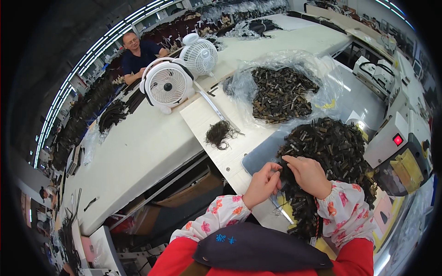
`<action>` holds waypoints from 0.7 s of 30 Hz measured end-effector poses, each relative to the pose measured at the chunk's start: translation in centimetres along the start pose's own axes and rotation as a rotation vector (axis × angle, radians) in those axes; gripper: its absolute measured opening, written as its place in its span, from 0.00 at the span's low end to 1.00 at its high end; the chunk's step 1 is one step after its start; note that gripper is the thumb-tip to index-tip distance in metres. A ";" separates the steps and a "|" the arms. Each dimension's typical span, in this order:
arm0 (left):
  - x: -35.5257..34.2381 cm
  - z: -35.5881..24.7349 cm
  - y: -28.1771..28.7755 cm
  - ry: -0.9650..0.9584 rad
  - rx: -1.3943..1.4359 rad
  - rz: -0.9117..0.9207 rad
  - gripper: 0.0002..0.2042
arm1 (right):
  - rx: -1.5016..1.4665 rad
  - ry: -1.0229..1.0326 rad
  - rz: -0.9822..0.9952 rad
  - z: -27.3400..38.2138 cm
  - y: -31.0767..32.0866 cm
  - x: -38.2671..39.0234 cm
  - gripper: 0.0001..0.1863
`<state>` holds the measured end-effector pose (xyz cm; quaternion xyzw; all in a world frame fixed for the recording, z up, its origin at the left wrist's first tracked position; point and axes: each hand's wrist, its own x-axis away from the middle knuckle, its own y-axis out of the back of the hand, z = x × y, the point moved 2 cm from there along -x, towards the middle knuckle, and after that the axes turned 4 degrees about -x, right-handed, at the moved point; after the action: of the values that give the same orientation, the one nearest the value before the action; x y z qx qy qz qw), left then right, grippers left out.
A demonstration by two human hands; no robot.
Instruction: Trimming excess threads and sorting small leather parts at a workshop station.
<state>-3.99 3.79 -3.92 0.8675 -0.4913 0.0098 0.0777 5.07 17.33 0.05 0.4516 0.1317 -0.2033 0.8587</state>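
My left hand (pixel 264 186) is closed in a pinch at the left edge of a pile of small dark pieces (pixel 329 145) with brownish bands. Whatever sits between its fingertips is too small to name. Close beside it, my right hand (pixel 309 176) reaches over the pile with thumb and fingers drawn together. Its fingertips are at the pile's edge, and anything in them is hidden. The two hands are a short gap apart. Behind the pile, a clear plastic bag (pixel 332 79) lies spread open around more such banded pieces (pixel 282 97).
A tuft of dark loose fibres (pixel 220 134) lies on the pale board (pixel 198 112). Two white fans (pixel 166 86) stand on the long table (pixel 138 152); a person (pixel 140 55) in dark clothing is behind them. At right stands a machine with a red light (pixel 398 139).
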 end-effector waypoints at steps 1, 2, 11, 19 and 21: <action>0.1 -0.1 0.0 -0.001 0.009 0.000 0.10 | 0.008 -0.016 0.026 0.3 0.1 0.2 0.11; 0.1 -0.1 -0.1 -0.001 0.018 0.001 0.10 | 0.015 -0.033 0.053 0.4 0.2 0.3 0.11; 0.2 0.1 -0.1 -0.124 -0.156 0.060 0.07 | -0.284 -0.060 0.046 1.1 0.0 -0.6 0.18; 2.0 -1.9 0.8 -0.087 0.068 0.088 0.12 | -0.594 -0.133 0.412 0.4 -0.4 0.3 0.12; 1.3 -2.2 1.7 -0.063 0.124 0.099 0.11 | -0.579 -0.094 0.388 -0.2 -0.2 0.0 0.11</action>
<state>-4.64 2.14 -1.43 0.8450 -0.5344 0.0168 0.0079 4.98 17.41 -0.21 0.1961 0.0558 -0.0111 0.9789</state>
